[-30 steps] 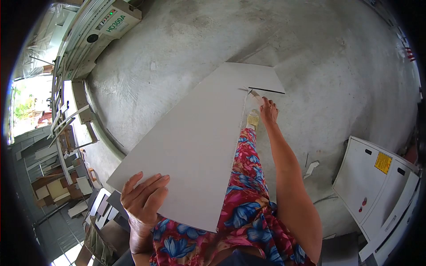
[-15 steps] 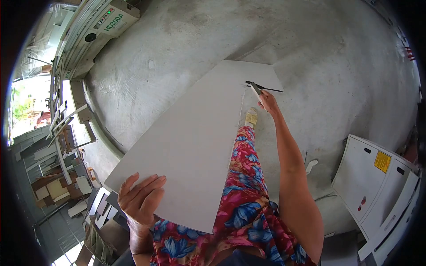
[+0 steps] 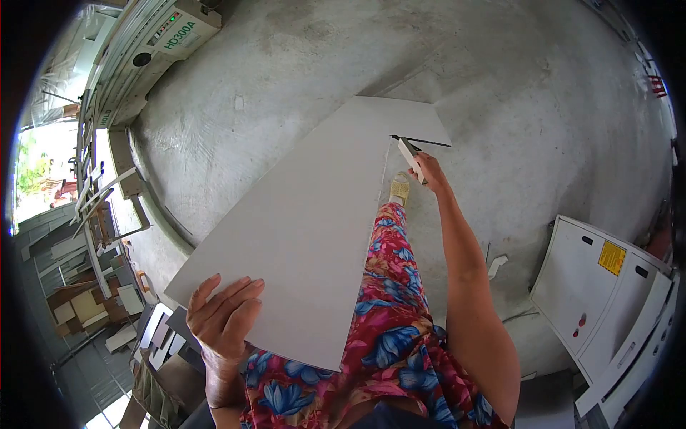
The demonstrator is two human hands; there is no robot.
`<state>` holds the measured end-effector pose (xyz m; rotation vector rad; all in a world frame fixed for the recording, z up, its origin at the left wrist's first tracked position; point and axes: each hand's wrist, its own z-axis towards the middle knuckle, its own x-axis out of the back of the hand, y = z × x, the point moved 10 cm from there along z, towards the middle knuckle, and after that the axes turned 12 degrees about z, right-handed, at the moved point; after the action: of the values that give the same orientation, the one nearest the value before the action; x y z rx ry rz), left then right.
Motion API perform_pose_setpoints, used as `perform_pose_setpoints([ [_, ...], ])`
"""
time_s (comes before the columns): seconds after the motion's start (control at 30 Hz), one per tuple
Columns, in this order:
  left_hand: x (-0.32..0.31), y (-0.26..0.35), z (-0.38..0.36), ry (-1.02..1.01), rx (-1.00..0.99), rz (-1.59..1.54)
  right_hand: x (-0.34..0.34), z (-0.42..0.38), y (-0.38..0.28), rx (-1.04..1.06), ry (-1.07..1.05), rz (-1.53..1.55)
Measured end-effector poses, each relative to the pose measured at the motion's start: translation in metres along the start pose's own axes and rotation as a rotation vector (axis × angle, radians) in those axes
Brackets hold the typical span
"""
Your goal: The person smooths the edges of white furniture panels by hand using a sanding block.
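A large pale grey board slants from my lap toward the floor, its near end over my flowered trousers. My left hand lies on its near left corner, fingers stretched out on the top face. Toward the far end, the board's right side steps outward, and a dark line runs along that step. My right hand is wrapped round a pale, flat-sided hand tool with a dark part near its tip. The tool's tip is right by the inner corner of the step.
A shoe shows beside the board's right edge on the concrete floor. At the right stands a white cabinet with a yellow label. A machine marked HD300A is at the upper left, with board offcuts stacked below it.
My right hand has drawn the tool slightly back toward me and turned it, away from the dark line. The left hand keeps its place on the board.
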<state>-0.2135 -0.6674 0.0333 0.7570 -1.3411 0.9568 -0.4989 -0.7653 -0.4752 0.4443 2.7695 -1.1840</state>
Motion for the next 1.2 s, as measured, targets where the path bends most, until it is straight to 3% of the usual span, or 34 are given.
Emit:
perform_pose_setpoints([
  [0.63,-0.002,0.001,-0.005,0.0,0.005,-0.019,0.0,-0.029,0.001,-0.067,-0.085,0.088],
  [0.83,-0.002,0.003,-0.004,-0.01,0.008,-0.008,0.007,0.008,0.023,-0.065,0.022,0.218],
  [1.2,-0.003,0.001,-0.007,0.01,0.01,-0.011,-0.007,0.01,0.021,-0.043,-0.031,0.15],
])
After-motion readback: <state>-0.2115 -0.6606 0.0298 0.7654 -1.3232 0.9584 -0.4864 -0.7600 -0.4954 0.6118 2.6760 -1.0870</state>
